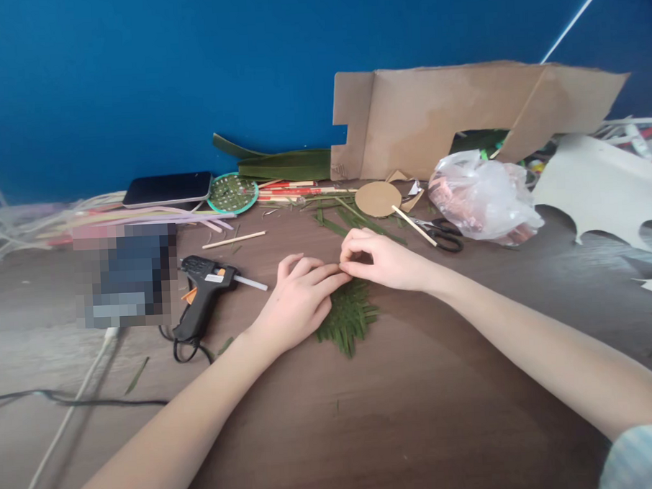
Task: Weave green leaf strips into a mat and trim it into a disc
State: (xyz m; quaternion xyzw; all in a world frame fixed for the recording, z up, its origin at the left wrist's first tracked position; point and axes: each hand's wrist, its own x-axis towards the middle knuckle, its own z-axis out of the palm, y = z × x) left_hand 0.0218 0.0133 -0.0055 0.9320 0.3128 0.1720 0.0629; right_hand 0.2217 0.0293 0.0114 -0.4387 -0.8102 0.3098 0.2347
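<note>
On the worktop (409,421), the leaf piece (351,323) lies partly under the left hand (301,299), its strips fanned, seemingly part-assembled, loose leaf strips (330,223) beyond, while the right hand (383,260) meets the left's fingertips, either's grip impossible to tell.

On the table (410,428) we have the glue gun (203,297) left of the leaf piece (348,321), scissors (449,234) behind it to the right, and cardboard (423,118) behind the plastic bag (483,198).
</note>
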